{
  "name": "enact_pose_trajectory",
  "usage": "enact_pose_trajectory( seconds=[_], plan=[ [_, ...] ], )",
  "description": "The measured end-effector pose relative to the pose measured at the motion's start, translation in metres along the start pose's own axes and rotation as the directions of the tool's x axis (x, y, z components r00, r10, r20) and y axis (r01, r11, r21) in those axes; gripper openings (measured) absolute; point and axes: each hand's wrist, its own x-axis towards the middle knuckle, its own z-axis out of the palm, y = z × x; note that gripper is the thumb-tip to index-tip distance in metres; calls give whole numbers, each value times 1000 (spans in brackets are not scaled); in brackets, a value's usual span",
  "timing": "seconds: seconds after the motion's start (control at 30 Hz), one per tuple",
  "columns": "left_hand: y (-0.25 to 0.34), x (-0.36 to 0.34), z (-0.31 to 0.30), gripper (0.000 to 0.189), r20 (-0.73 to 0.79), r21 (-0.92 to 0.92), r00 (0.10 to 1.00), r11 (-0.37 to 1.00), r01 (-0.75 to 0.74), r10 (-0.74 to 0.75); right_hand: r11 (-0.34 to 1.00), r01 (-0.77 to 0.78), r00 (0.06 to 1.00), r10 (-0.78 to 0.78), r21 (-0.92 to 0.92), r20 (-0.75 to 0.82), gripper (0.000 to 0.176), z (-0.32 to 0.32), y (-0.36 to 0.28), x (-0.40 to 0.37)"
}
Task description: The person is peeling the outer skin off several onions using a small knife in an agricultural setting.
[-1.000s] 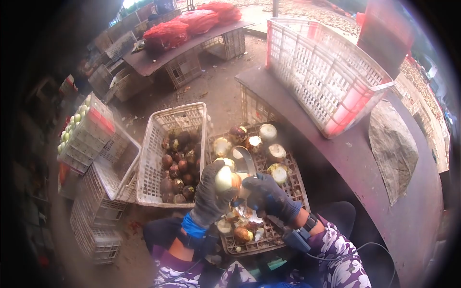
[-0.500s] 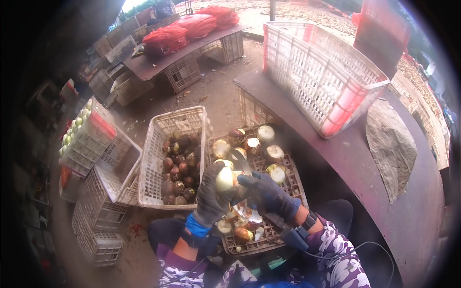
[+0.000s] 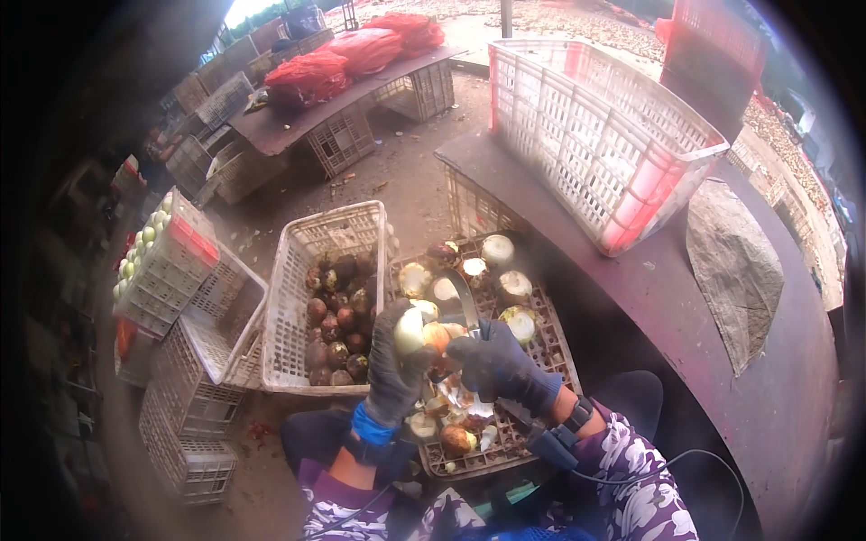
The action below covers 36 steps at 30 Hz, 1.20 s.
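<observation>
My left hand point(image 3: 395, 374), in a dark glove with a blue wristband, is wrapped round a pale, partly peeled onion-like bulb point(image 3: 409, 334). In my gloved right hand point(image 3: 507, 364) is a knife point(image 3: 468, 305), its curved blade pointing up and away from me, close to the right of the bulb. Both hands are over an upturned slatted crate point(image 3: 561, 338). Cut pale bulbs point(image 3: 515, 287) stand along its far and right parts. Loose skins and peelings point(image 3: 469, 403) lie below my hands, beside a brownish bulb point(image 3: 457, 439).
Left of the work crate, a white crate point(image 3: 287, 307) holds several dark unpeeled bulbs point(image 3: 338, 316). Stacked crates point(image 3: 188, 388) stand farther left, one with pale bulbs point(image 3: 144, 243). A large crate point(image 3: 586, 153) and a sack cloth point(image 3: 735, 270) rest on the curved table point(image 3: 649, 298) at right.
My hands have moved slightly apart. The knife has swung off the bulb, its blade now more upright, and the bulb in my left hand has shifted a little left and up.
</observation>
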Motion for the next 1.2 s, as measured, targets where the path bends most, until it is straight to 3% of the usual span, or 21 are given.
enact_pose_trajectory(
  seconds=[0.07,0.17,0.27,0.37,0.47,0.57,0.67,0.87,1.2],
  plan=[
    [3,0,3,61,-23,-53,999,998,24,-25,995,44,998,-48,-85,-49,23,3,3,2],
    [-11,2,-2,62,48,85,994,991,-105,102,998,-13,999,16,65,-51,47,5,4,1],
    [2,-1,-1,70,106,0,992,997,76,-75,991,98,989,-107,-96,-99,50,3,7,2],
    [12,-1,-1,71,152,66,981,991,115,-124,832,395,877,-468,-390,-109,53,2,23,10],
    [8,-6,1,69,98,105,972,974,203,-213,696,352,867,-495,-626,-62,55,7,17,2],
    [-1,-5,-10,67,115,153,991,987,51,-69,617,454,830,-555,-643,53,59,2,15,2],
    [7,-6,-20,67,160,21,983,996,82,-85,500,514,804,-563,-697,189,62,-2,12,6],
    [7,-12,-33,66,210,67,978,997,-22,7,429,578,777,-549,-694,308,63,0,1,2],
    [4,-21,-54,73,240,241,965,956,-166,106,441,607,761,-563,-661,323,62,9,7,2]
  ],
)
